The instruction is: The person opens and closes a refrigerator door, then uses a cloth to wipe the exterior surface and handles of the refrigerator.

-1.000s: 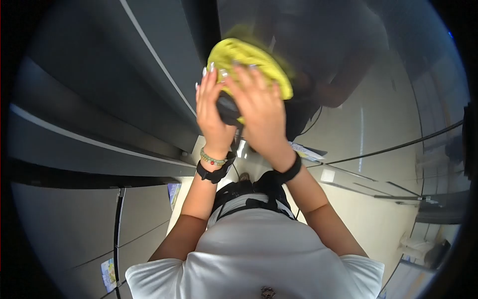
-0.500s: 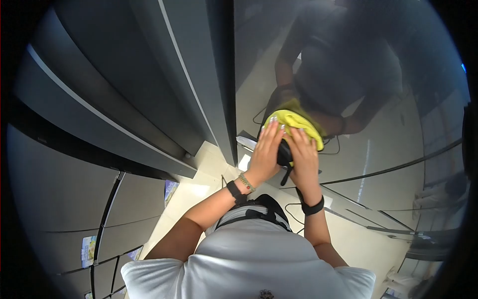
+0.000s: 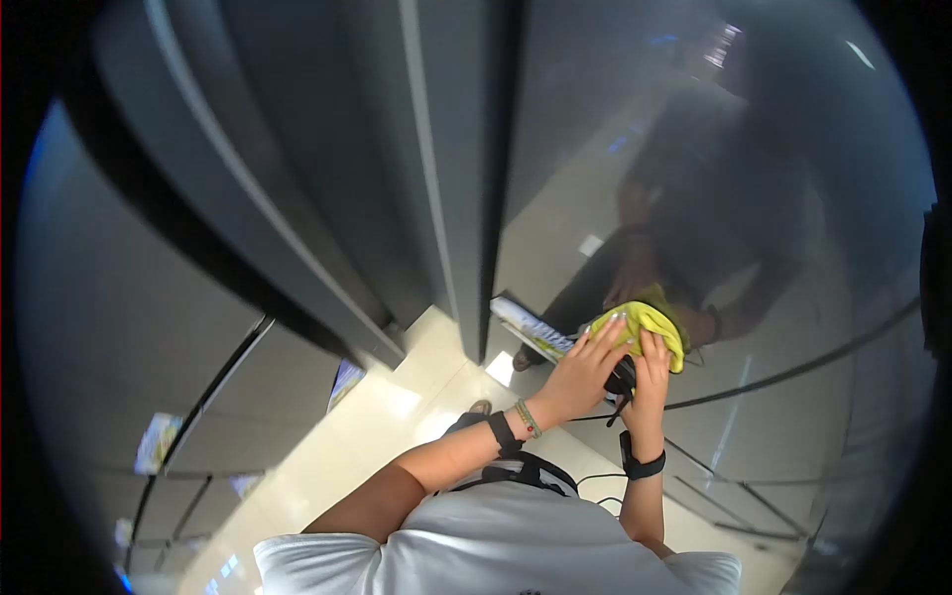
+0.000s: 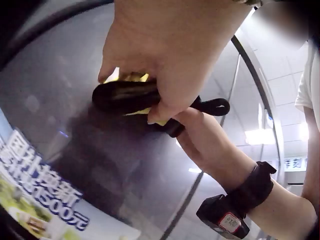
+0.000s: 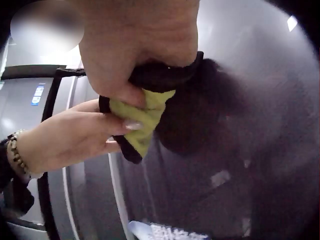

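Note:
A yellow-green cleaning cloth (image 3: 647, 322) with black edging and a black hanging loop (image 4: 220, 106) lies against a glossy dark door panel (image 3: 585, 159). My left hand (image 3: 577, 382) grips its left side, and my right hand (image 3: 650, 387) grips its right side, close beside the left. In the right wrist view, the thumbs of the right hand (image 5: 142, 45) and left hand (image 5: 75, 132) lie on the near yellow side of the cloth (image 5: 137, 120). The left wrist view shows the left hand (image 4: 160, 50) over the black edge. Most fingertips are hidden there.
A printed placard (image 3: 531, 327) is on the panel's lower part, left of the hands. Dark vertical cabinet edges (image 3: 436, 149) stand to the left. Pale tiled floor (image 3: 347, 451) lies below, and the panel mirrors the person.
Both hands have moved the cloth right and downward across the panel in the head view, keeping their grip. The view has also shifted, with the cabinet edges now farther right.

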Available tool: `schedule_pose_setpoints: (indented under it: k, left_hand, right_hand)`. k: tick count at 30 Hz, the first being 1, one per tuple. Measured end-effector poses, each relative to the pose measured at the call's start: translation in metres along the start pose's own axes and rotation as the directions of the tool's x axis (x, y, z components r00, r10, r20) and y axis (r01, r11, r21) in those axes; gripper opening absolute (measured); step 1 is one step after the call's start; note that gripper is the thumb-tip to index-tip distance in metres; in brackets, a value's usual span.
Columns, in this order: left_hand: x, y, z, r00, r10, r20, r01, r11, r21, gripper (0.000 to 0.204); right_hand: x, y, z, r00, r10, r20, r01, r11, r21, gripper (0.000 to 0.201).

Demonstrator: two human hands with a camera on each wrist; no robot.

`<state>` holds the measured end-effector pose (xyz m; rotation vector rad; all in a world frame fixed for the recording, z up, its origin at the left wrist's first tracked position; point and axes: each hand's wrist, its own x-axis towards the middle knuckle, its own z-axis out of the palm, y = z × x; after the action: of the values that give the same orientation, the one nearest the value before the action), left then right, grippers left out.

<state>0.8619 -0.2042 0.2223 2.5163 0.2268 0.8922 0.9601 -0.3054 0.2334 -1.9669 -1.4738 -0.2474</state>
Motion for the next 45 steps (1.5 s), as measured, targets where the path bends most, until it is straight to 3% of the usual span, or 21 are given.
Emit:
schedule_pose_setpoints:
  k: [1, 3, 5, 9, 12, 14, 16, 21, 23, 25, 26, 27, 29, 30, 31, 33, 35, 39, 41, 43, 45]
  left_hand:
    - [-0.014, -0.007, -0.009, 0.991, -0.119, 0.054, 0.122, 0.991, -0.048, 0.058]
    - [-0.045, -0.025, -0.023, 0.952, -0.291, -0.098, 0.283, 0.955, -0.089, 0.042]
    - [-0.075, -0.038, -0.055, 0.856, -0.518, -0.012, 0.512, 0.850, -0.121, 0.041]
    - [-0.146, -0.056, -0.105, 0.678, -0.713, -0.178, 0.720, 0.693, -0.036, 0.047]
    - [-0.202, -0.056, -0.147, 0.585, -0.785, -0.202, 0.795, 0.605, -0.047, 0.041]
    - [-0.232, -0.055, -0.179, 0.506, -0.854, -0.124, 0.858, 0.513, -0.028, 0.034]
    - [-0.263, -0.064, -0.198, 0.487, -0.863, -0.131, 0.870, 0.493, -0.009, 0.033]
    - [-0.316, -0.100, -0.244, 0.482, -0.874, -0.064, 0.876, 0.479, 0.055, 0.029]
    - [-0.333, -0.114, -0.265, 0.438, -0.899, -0.022, 0.893, 0.433, 0.120, 0.029]
    - [-0.352, -0.135, -0.285, 0.364, -0.931, -0.005, 0.903, 0.352, 0.246, 0.030]
    - [-0.366, -0.143, -0.295, 0.413, -0.902, -0.130, 0.885, 0.364, 0.289, 0.028]
    - [-0.370, -0.139, -0.315, 0.381, -0.913, -0.149, 0.900, 0.328, 0.288, 0.028]
    - [-0.357, -0.125, -0.375, 0.413, -0.788, -0.457, 0.903, 0.288, 0.318, 0.019]
    - [-0.352, -0.122, -0.400, 0.550, -0.539, -0.638, 0.834, 0.386, 0.394, 0.018]
    - [-0.341, -0.114, -0.429, 0.603, -0.352, -0.716, 0.789, 0.391, 0.473, 0.020]
    - [-0.323, -0.112, -0.473, 0.704, -0.058, -0.708, 0.675, 0.365, 0.641, 0.029]
    - [-0.300, -0.120, -0.506, 0.726, 0.061, -0.686, 0.612, 0.398, 0.683, 0.035]
    - [-0.272, -0.181, -0.542, 0.745, 0.087, -0.661, 0.550, 0.481, 0.683, 0.050]
    - [-0.273, -0.210, -0.542, 0.760, -0.111, -0.641, 0.614, 0.446, 0.651, 0.058]
    - [-0.290, -0.241, -0.525, 0.735, -0.063, -0.676, 0.634, 0.418, 0.651, 0.060]
    - [-0.299, -0.251, -0.513, 0.784, -0.132, -0.607, 0.619, 0.246, 0.746, 0.054]
  right_hand:
    - [0.006, -0.007, 0.010, 0.989, -0.042, 0.140, 0.033, 0.997, 0.068, 0.041]
    - [0.025, -0.035, 0.036, 0.963, -0.201, 0.178, 0.150, 0.953, 0.264, 0.037]
    - [0.034, -0.062, 0.071, 0.917, -0.319, 0.238, 0.184, 0.870, 0.457, 0.035]
    - [0.042, -0.135, 0.121, 0.751, -0.549, 0.368, 0.258, 0.757, 0.601, 0.040]
    - [0.030, -0.183, 0.153, 0.615, -0.663, 0.428, 0.223, 0.667, 0.711, 0.042]
    - [0.022, -0.203, 0.186, 0.458, -0.699, 0.550, 0.042, 0.634, 0.772, 0.041]
    - [0.018, -0.224, 0.215, 0.294, -0.719, 0.630, -0.180, 0.606, 0.775, 0.038]
    - [0.025, -0.281, 0.282, 0.145, -0.823, 0.549, -0.189, 0.522, 0.832, 0.039]
    - [0.035, -0.315, 0.300, 0.031, -0.689, 0.724, -0.051, 0.722, 0.690, 0.032]
    - [0.044, -0.351, 0.327, -0.032, -0.753, 0.657, -0.122, 0.655, 0.745, 0.031]
    - [0.047, -0.369, 0.340, 0.000, -0.778, 0.628, -0.064, 0.627, 0.776, 0.030]
    - [0.060, -0.402, 0.327, -0.034, -0.767, 0.640, 0.015, 0.640, 0.768, 0.030]
    - [0.084, -0.465, 0.297, 0.120, -0.728, 0.675, 0.038, 0.683, 0.729, 0.032]
    - [0.097, -0.489, 0.287, 0.284, -0.852, 0.440, 0.157, 0.494, 0.855, 0.035]
    - [0.109, -0.508, 0.276, 0.413, -0.894, 0.172, 0.300, 0.312, 0.901, 0.037]
    - [0.137, -0.539, 0.253, 0.428, -0.886, -0.178, 0.670, 0.179, 0.720, 0.044]
    - [0.157, -0.562, 0.246, 0.512, -0.792, -0.333, 0.700, 0.160, 0.696, 0.051]
    - [0.190, -0.587, 0.277, 0.613, -0.683, -0.397, 0.688, 0.214, 0.693, 0.055]
    - [0.202, -0.593, 0.301, 0.698, -0.644, -0.313, 0.609, 0.304, 0.733, 0.058]
    - [0.202, -0.580, 0.340, 0.635, -0.696, -0.335, 0.695, 0.326, 0.641, 0.057]
    - [0.196, -0.564, 0.378, 0.608, -0.700, -0.375, 0.740, 0.329, 0.587, 0.052]
